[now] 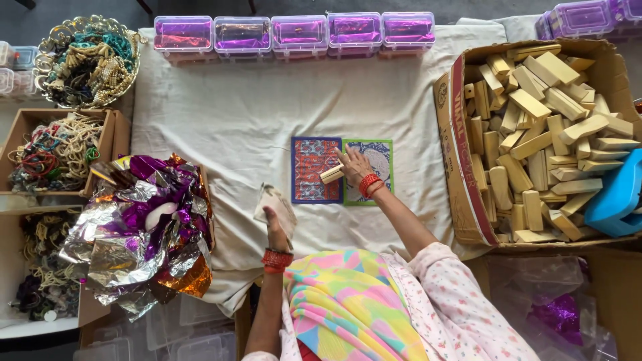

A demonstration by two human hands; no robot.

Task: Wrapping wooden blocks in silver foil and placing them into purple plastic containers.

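Note:
My right hand (353,165) holds a small pale wooden block (332,174) over two patterned square cards, one red and blue (309,180), the other green-edged (380,160), lying side by side on the white cloth (234,113). My left hand (275,220) grips a pale folded cloth (275,202) just left of the cards. Both wrists carry red bangles.
A big cardboard box (461,167) of several wooden blocks stands at the right, with a blue object (618,200) at its edge. Crumpled foil sheets (144,227) lie at the left. Trays of bead jewellery (60,150) sit far left. Clear purple-lined boxes (297,33) line the back.

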